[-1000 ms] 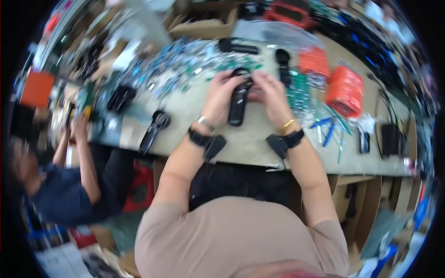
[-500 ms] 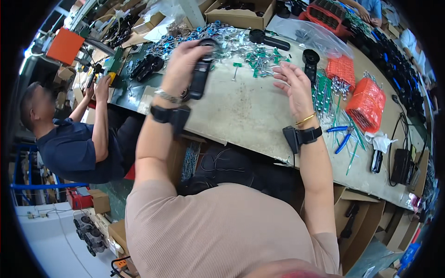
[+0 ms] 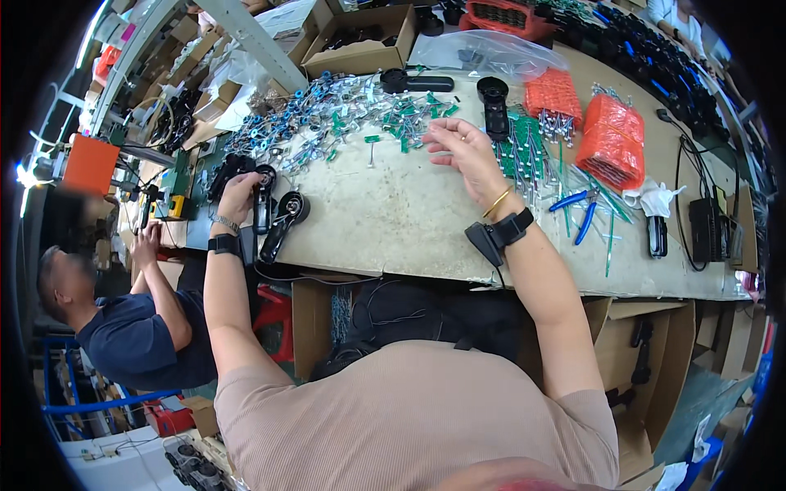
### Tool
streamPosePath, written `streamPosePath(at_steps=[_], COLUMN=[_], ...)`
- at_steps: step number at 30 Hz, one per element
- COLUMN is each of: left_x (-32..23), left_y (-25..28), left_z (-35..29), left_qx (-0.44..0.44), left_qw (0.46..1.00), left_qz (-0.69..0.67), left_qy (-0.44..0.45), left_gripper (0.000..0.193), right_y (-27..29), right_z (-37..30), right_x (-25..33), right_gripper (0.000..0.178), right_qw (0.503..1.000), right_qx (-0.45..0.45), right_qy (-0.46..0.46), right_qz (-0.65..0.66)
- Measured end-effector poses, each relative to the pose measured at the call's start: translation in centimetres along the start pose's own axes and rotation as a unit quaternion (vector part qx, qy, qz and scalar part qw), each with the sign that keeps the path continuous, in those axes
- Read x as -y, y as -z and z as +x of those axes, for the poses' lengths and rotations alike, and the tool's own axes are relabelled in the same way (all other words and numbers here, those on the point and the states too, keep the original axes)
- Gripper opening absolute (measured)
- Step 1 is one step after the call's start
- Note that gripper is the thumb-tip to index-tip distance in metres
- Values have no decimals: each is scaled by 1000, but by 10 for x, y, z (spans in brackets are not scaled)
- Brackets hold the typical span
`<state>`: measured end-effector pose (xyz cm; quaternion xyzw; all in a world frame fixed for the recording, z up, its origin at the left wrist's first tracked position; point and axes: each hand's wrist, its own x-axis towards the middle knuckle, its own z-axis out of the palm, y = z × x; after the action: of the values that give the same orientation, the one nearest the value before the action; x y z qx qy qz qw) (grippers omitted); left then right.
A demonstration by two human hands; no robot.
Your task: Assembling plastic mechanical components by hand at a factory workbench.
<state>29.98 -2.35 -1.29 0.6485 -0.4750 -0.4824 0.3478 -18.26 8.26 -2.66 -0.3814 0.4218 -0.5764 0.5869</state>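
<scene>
At the table's left side my left hand point(image 3: 237, 196) is closed on the round end of a black handle shell point(image 3: 262, 211). Beside it, nearer the front edge, lies a similar black shell point(image 3: 284, 225) with a ring-shaped head. A cluster of black parts point(image 3: 227, 173) sits just beyond that hand. Above the middle of the table, my right hand point(image 3: 465, 155) is open, fingers apart, holding nothing. Close to it are another black shell point(image 3: 494, 108) and a heap of small green circuit boards with wires point(image 3: 407, 119). One wired board point(image 3: 372, 141) lies apart from the heap.
Blue-ringed wired parts point(image 3: 286, 119) spread across the back left. Red bubble-wrap bundles point(image 3: 611, 141), blue-handled cutters point(image 3: 583, 214) and a black power adapter point(image 3: 706, 229) lie on the right. A cardboard box point(image 3: 360, 41) stands behind. A co-worker point(image 3: 139, 327) works at far left.
My left hand has carried the black shell left and down toward the black cluster. My right hand stays open above the table. The view has shifted.
</scene>
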Motion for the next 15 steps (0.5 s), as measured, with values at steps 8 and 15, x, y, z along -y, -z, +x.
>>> streamPosePath(at_steps=[8, 15], left_x=[3, -8], left_y=[-12, -11], left_z=[-2, -14], left_qx=[-6, -149], left_qw=[996, 972], left_qz=[-78, 75], left_qy=[36, -165], left_gripper=[14, 30], right_y=[2, -1], right_z=[-3, 1], right_x=[2, -3], right_gripper=[32, 28], right_qw=[1000, 1000], right_qx=[1, -17], right_qy=[-4, 19], right_qz=[0, 9])
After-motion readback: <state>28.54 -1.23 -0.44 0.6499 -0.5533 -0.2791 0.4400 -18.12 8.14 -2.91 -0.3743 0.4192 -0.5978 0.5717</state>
